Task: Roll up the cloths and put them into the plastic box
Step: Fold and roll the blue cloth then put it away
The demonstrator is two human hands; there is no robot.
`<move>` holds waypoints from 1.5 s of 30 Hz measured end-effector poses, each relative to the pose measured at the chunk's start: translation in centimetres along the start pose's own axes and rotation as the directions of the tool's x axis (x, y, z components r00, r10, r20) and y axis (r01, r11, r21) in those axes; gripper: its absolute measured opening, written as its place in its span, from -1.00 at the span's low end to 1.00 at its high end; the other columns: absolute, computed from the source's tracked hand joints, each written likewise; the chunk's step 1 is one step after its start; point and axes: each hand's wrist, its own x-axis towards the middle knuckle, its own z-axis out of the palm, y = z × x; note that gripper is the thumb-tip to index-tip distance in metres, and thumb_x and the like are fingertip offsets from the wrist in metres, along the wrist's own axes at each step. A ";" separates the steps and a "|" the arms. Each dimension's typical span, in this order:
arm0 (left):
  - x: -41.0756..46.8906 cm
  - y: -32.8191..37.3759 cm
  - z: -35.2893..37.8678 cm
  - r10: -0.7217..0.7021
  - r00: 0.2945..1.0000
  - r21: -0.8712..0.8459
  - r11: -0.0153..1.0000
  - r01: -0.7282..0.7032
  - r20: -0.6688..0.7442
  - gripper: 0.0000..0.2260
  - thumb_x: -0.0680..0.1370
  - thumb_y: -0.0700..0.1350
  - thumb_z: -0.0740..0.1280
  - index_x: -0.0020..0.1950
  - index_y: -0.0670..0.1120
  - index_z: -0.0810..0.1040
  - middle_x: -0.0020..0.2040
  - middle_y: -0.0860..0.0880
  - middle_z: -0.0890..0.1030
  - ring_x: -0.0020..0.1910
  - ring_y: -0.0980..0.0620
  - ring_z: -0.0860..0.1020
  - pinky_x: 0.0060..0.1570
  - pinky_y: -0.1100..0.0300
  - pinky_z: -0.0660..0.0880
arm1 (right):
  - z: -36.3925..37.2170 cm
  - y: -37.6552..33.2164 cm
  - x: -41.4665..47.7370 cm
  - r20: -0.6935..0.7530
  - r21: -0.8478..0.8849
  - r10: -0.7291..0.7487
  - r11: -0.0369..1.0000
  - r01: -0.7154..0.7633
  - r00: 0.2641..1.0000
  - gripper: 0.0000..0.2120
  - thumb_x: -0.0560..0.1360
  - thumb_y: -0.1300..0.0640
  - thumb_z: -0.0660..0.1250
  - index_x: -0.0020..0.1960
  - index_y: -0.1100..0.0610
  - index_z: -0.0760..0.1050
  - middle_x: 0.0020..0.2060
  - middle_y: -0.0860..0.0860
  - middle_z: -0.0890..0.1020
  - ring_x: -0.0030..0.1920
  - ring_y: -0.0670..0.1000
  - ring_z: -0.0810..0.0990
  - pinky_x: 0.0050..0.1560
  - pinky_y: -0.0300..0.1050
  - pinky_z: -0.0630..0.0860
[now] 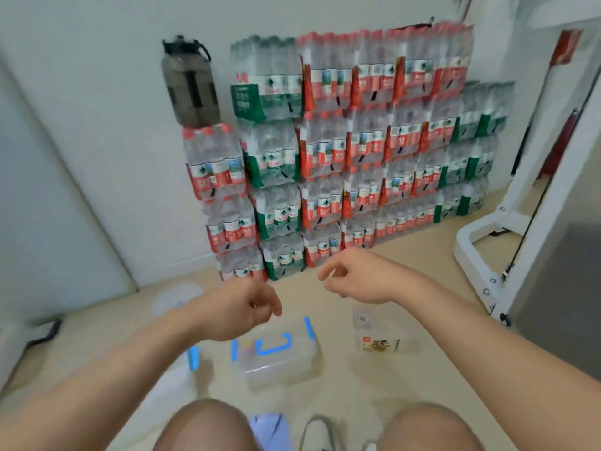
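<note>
Clear plastic with blue latches, the plastic box [286, 366] sits on the floor just below the left hand [244, 309], whose fingers hang loosely curled and hold nothing. A pale cloth [270, 428] lies below it, between the knees. The right hand [357, 279], also loosely curled and empty, hovers above a clear packet [383, 340].

I count: one plastic box [283, 359], one clear container [385, 335], one dark jug [190, 84], two hands, my left hand [242, 309] and my right hand [354, 278]; bottled-water packs [351, 141], too blurred to tally.
</note>
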 end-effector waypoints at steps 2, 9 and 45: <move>-3.9 -1.1 -0.9 -0.064 0.998 0.077 0.995 0.066 -0.029 -0.80 0.51 -0.15 0.27 0.02 0.07 0.63 -0.20 0.20 0.61 -0.20 0.19 0.54 -0.09 0.27 0.47 | 0.7 -3.0 -1.3 0.033 -0.058 -0.086 0.994 0.088 0.996 -0.74 0.56 0.04 0.23 0.20 0.04 0.56 -0.08 -0.06 0.60 -0.09 -0.04 0.54 -0.09 -0.17 0.43; -10.5 -4.3 -0.9 -0.287 0.958 0.238 0.930 0.282 -0.015 -0.76 0.50 -0.21 0.25 0.07 0.00 0.64 -0.06 0.05 0.62 -0.07 0.06 0.55 -0.22 0.37 0.35 | 7.2 -8.0 -1.4 0.259 -0.267 -0.190 0.928 0.259 0.947 -0.72 0.55 0.11 0.23 0.21 0.09 0.56 0.15 0.03 0.61 0.07 0.05 0.57 0.01 -0.10 0.51; 0.9 -20.8 27.4 -0.448 0.820 -0.557 0.604 0.571 0.356 -0.71 0.35 -0.42 0.32 -0.06 -0.14 0.68 -0.34 0.01 0.56 -0.34 0.08 0.50 -0.24 0.32 0.49 | 37.7 4.7 12.4 0.587 0.254 0.219 0.864 -0.434 0.779 -0.17 0.22 0.16 0.34 0.43 -0.24 0.21 0.33 0.03 0.43 0.20 0.10 0.51 0.05 -0.09 0.51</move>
